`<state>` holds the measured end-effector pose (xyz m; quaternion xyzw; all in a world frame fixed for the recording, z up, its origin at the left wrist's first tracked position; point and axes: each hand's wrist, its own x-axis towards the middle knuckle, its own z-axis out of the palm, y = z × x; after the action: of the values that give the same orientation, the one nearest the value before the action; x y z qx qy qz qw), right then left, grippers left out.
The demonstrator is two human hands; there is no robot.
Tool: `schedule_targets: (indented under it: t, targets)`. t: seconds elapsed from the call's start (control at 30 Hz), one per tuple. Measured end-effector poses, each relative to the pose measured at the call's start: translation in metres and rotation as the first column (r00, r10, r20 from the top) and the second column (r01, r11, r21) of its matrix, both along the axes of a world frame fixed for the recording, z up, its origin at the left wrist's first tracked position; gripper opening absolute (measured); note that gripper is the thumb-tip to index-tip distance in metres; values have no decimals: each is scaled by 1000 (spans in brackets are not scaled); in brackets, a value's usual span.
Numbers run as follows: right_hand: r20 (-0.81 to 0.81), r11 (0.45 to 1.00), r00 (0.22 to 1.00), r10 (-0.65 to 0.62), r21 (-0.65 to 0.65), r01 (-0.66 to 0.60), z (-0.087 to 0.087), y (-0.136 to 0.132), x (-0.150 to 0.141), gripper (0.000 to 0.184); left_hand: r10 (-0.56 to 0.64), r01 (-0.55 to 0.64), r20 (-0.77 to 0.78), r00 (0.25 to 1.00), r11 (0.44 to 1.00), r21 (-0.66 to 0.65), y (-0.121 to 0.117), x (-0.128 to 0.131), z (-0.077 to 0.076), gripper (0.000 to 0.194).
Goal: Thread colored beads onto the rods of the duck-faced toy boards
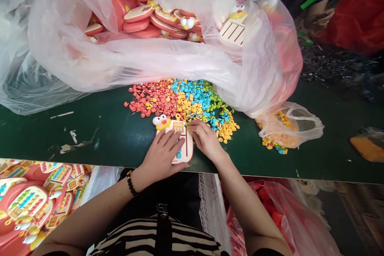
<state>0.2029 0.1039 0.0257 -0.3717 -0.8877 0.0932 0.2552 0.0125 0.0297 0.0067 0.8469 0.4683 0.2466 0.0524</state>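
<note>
Pinning a toy board (189, 148) by the table edge (255, 176) with an open left hand (162, 156), the person is pinching a green peg (186, 125) at its 1 o'clock corner with the right hand (205, 140).

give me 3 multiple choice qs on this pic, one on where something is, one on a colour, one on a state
1. Where is the duck-topped toy board?
A) inside a cardboard box
B) on the green table, under the left hand and right hand
C) on the floor

2. Which colour is missing from the heap of small pieces?
A) red
B) yellow
C) purple

3. What state is the large clear plastic bag in?
A) open
B) tied shut
C) empty

Answers:
1. B, the board lies on the tabletop with the hands over it.
2. C, the heap shows only red, blue, green and yellow.
3. A, its gaping mouth shows red toy boards inside.
</note>
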Motion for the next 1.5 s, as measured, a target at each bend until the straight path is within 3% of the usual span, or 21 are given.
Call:
schedule_targets:
  t: [0.2,0.37,0.47,0.53,0.6,0.73,0.87,0.93,1.07,1.2,1.3,1.4,1.5]
  targets:
    - [138,984,981,135,93,-149,-3,6,-2,21,10,-10,-11,1000,1000,3,0,1,-1,62]
    - [27,975,975,222,-23,-221,8,-7,6,16,16,-16,7,1000,1000,5,0,1,-1,61]
    - [-172,987,982,76,-128,-99,11,-10,8,10,6,-6,12,1000,1000,1,0,0,0,61]
    - [-264,993,960,-93,-100,68,8,-5,3,9,-2,2,8,1000,1000,-3,0,0,0,61]
    - [-257,989,955,-150,-32,146,2,1,-3,11,-4,4,2,1000,1000,2,0,0,0,61]
    - [-117,998,991,-60,4,61,-5,2,-9,18,-7,7,9,1000,1000,-4,0,0,2,60]
    - [-132,989,990,48,-130,-65,7,-7,6,16,-2,3,40,999,1000,-21,0,0,1,59]
    - [-143,990,989,-34,-144,13,13,-4,17,17,-5,6,46,999,1000,-16,0,0,1,59]
    - [14,922,922,-388,10,388,9,18,26,17,-9,9,38,999,1000,-4,1,-1,0,57]
    - [169,897,886,-431,-21,441,2,32,22,20,0,0,30,1000,1000,-1,0,0,1,58]
    - [101,883,881,-462,-36,467,8,31,17,20,0,0,30,1000,1000,-6,0,0,1,59]
    - [-43,910,910,-412,-69,409,12,21,8,19,-1,1,33,999,1000,-12,0,-1,1,58]
    - [-116,971,967,-226,-101,215,5,9,-6,18,1,0,25,1000,1000,-14,0,-1,1,58]
